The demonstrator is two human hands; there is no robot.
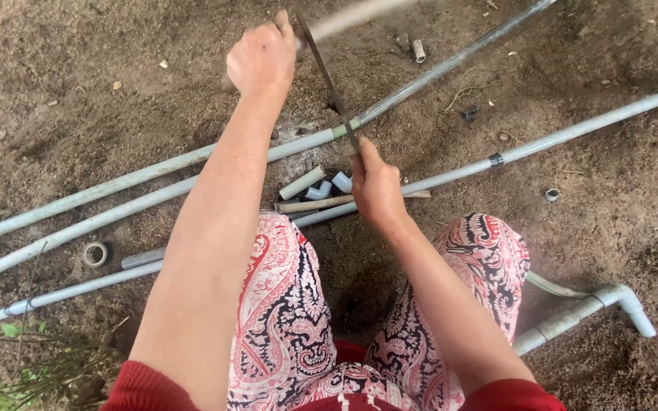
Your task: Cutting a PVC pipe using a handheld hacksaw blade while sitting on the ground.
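Observation:
My left hand (262, 59) is raised over the dirt, closed around a short pale pipe (348, 15) that sticks out to the upper right and looks blurred. My right hand (375, 186) grips the lower end of a thin dark saw blade (327, 80). The blade slants up to the left and crosses the pale pipe just beside my left hand. Under both hands several long grey plastic pipes (154, 173) lie across the ground. My knees, in red patterned trousers (283, 304), are bent below.
Short pipe offcuts and white elbow fittings (321, 187) lie between the long pipes by my right hand. A tape roll (95, 253) sits at the left. A pipe with an elbow joint (624, 298) lies at the lower right. Small pipe stubs (418, 51) rest at the top.

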